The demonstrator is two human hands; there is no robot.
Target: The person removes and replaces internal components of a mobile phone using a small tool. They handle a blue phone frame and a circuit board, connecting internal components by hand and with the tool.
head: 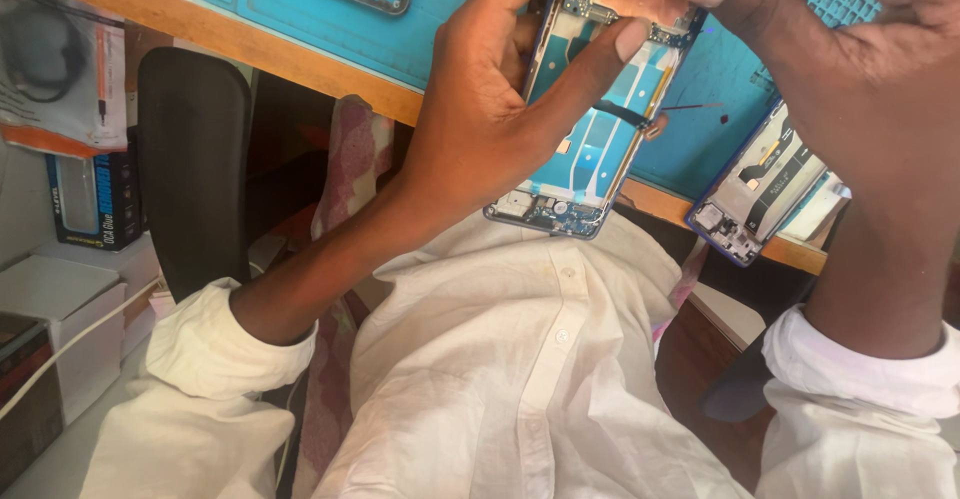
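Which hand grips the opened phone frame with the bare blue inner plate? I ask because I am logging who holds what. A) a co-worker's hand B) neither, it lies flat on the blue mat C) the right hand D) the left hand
D: the left hand wraps its fingers around the opened phone frame with the blue inner plate, holding it up off the wooden desk edge, while the right hand only reaches its top end.

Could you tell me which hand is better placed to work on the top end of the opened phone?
Probably the right hand: its fingertips sit at the opened phone's top end, while the left hand grips the frame.
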